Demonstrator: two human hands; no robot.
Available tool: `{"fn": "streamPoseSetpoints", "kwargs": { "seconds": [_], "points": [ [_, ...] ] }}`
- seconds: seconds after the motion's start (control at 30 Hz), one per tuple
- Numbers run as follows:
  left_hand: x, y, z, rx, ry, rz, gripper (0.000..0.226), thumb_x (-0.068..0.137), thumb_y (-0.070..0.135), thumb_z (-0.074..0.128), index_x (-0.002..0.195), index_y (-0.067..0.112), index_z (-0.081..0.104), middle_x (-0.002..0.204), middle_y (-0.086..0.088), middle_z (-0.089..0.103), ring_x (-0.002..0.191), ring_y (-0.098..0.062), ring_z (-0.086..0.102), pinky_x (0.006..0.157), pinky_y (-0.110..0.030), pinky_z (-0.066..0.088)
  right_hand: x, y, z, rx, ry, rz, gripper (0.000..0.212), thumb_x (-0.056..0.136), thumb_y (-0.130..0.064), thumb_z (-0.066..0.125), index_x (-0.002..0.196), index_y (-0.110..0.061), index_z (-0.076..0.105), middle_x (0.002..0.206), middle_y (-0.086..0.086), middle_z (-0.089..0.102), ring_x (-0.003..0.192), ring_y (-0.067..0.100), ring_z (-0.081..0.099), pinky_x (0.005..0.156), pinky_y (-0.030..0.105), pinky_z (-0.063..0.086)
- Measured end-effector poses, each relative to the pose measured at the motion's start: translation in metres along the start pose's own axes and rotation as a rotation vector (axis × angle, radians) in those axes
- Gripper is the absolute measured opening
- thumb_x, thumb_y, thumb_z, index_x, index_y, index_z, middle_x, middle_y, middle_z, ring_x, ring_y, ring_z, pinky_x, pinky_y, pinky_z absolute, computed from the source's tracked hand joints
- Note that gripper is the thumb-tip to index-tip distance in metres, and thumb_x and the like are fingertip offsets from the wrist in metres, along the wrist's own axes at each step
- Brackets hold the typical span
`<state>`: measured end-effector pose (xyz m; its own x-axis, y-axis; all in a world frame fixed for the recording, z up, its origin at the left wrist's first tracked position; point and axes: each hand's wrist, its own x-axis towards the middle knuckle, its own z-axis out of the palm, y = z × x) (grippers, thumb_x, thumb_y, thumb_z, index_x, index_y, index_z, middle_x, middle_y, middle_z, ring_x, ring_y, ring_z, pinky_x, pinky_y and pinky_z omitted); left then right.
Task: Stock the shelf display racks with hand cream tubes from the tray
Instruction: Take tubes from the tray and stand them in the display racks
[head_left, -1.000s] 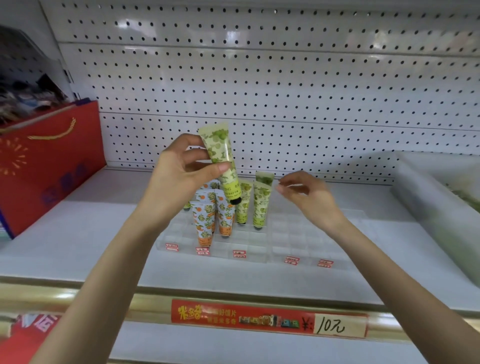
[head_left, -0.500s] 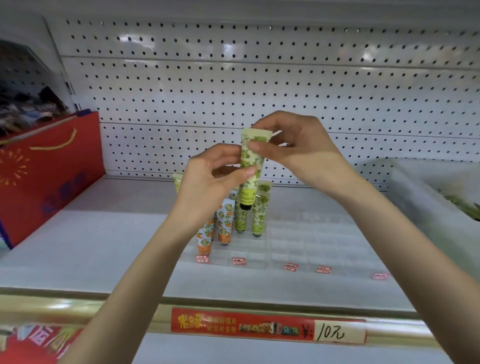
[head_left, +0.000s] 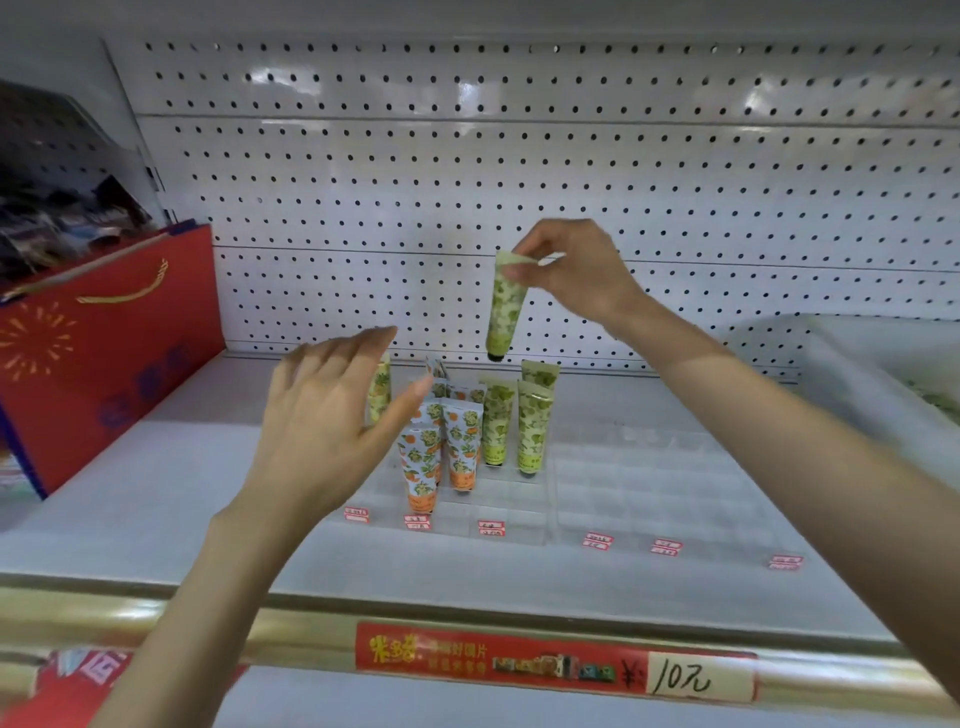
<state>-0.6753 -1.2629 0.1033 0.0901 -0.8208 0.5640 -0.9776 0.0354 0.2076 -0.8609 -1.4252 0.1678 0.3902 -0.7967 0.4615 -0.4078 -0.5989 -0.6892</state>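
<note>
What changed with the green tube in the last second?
The green tube changed hands. The left hand, which held it a second ago, let go and drew down and left, now open and empty. The right hand came up, pinched its flat top end and now holds it alone, cap down. The standing tubes, clear rack and red bag stayed put.

Retail shop, shelf bay. White pegboard back panel (head_left: 519, 171) across upper frame. Gold edge rail (head_left: 208, 618) along bottom w/ red price strip (head_left: 519, 657); handwritten "10元" tag (head_left: 696, 678) lower right. Clear compartment rack (head_left: 649, 493) center frame on white shelf (head_left: 156, 493), small red/white price stickers (head_left: 597, 540) along its front edge. Hand cream tubes (head_left: 535, 426) upright in rack, repeat designs, orange + green. Red gift bag (head_left: 104, 364) w/ gold cord handle at left. Clear tray (head_left: 857, 395) far right, blurred.
</note>
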Motion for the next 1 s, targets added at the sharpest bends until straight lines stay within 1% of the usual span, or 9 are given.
{"fn": "streamPoseSetpoints", "kwargs": {
  "seconds": [0.1,0.17,0.23,0.3,0.43,0.7,0.83,0.9,1.0],
  "points": [
    [-0.014,-0.015,0.002,0.061,-0.054,0.001,0.070,0.087,0.064,0.025,0.132,0.017,0.050,0.131,-0.002,0.055,0.119,-0.024,0.046,0.102,-0.042,0.028,-0.002,0.014,0.013,-0.026,-0.083,0.061,0.011,0.082,-0.017,0.071,0.080,-0.009,0.066,0.072,-0.008,0.062,0.074,0.006,0.059,0.072,0.011,0.044],
    [-0.019,-0.019,0.002,0.066,-0.069,0.003,0.070,0.087,0.064,0.023,0.131,0.016,0.050,0.131,-0.002,0.055,0.117,-0.025,0.048,0.101,-0.045,0.031,-0.003,0.019,0.019,-0.047,-0.137,0.089,0.011,0.083,-0.018,0.070,0.080,-0.009,0.065,0.076,-0.002,0.063,0.078,0.011,0.060,0.070,0.009,0.044],
    [-0.021,-0.020,0.003,0.067,-0.063,0.014,0.069,0.088,0.063,0.024,0.129,0.015,0.052,0.131,-0.003,0.056,0.116,-0.025,0.049,0.100,-0.044,0.032,-0.004,0.023,0.023,-0.078,-0.180,0.120,0.011,0.083,-0.020,0.070,0.080,-0.011,0.065,0.081,0.002,0.065,0.080,0.012,0.060,0.064,0.006,0.042],
    [-0.023,-0.020,0.005,0.063,-0.056,0.022,0.068,0.089,0.062,0.024,0.128,0.014,0.053,0.130,-0.003,0.057,0.115,-0.024,0.048,0.099,-0.043,0.032,-0.004,0.027,0.024,-0.106,-0.213,0.150,0.011,0.083,-0.020,0.070,0.082,-0.011,0.064,0.084,0.005,0.066,0.081,0.014,0.061,0.065,0.008,0.042],
    [-0.023,-0.021,0.006,0.053,-0.046,0.027,0.068,0.090,0.062,0.024,0.128,0.014,0.053,0.130,-0.003,0.057,0.116,-0.023,0.048,0.099,-0.041,0.032,-0.008,0.031,0.025,-0.126,-0.273,0.180,0.011,0.083,-0.020,0.070,0.082,-0.010,0.063,0.081,0.003,0.064,0.081,0.015,0.059,0.062,0.007,0.042],
    [-0.021,-0.017,0.005,0.018,-0.026,0.022,0.066,0.090,0.061,0.024,0.130,0.016,0.051,0.130,-0.003,0.056,0.115,-0.022,0.048,0.099,-0.038,0.029,-0.008,0.033,0.025,-0.106,-0.291,0.191,0.011,0.084,-0.019,0.070,0.082,-0.010,0.064,0.085,0.008,0.067,0.078,0.016,0.061,0.068,0.015,0.046],
    [-0.021,-0.016,0.006,0.021,-0.039,0.016,0.065,0.089,0.059,0.026,0.130,0.016,0.051,0.130,-0.002,0.057,0.116,-0.022,0.049,0.099,-0.038,0.029,-0.010,0.034,0.027,-0.141,-0.311,0.195,0.011,0.083,-0.021,0.070,0.081,-0.012,0.063,0.077,0.001,0.065,0.071,0.011,0.060,0.063,0.012,0.043],
    [-0.021,-0.016,0.007,0.020,-0.048,0.008,0.066,0.089,0.060,0.025,0.130,0.016,0.051,0.131,-0.001,0.056,0.116,-0.022,0.048,0.099,-0.037,0.028,-0.012,0.036,0.030,-0.170,-0.326,0.190,0.012,0.082,-0.023,0.071,0.080,-0.013,0.065,0.073,-0.005,0.062,0.072,0.009,0.058,0.065,0.012,0.043],
    [-0.022,-0.017,0.008,0.022,-0.062,0.002,0.069,0.089,0.063,0.022,0.130,0.016,0.052,0.131,-0.001,0.056,0.117,-0.024,0.049,0.099,-0.038,0.029,-0.014,0.039,0.033,-0.210,-0.362,0.185,0.013,0.082,-0.024,0.072,0.081,-0.012,0.066,0.073,-0.008,0.061,0.077,0.009,0.057,0.070,0.018,0.045]
  ]
}}
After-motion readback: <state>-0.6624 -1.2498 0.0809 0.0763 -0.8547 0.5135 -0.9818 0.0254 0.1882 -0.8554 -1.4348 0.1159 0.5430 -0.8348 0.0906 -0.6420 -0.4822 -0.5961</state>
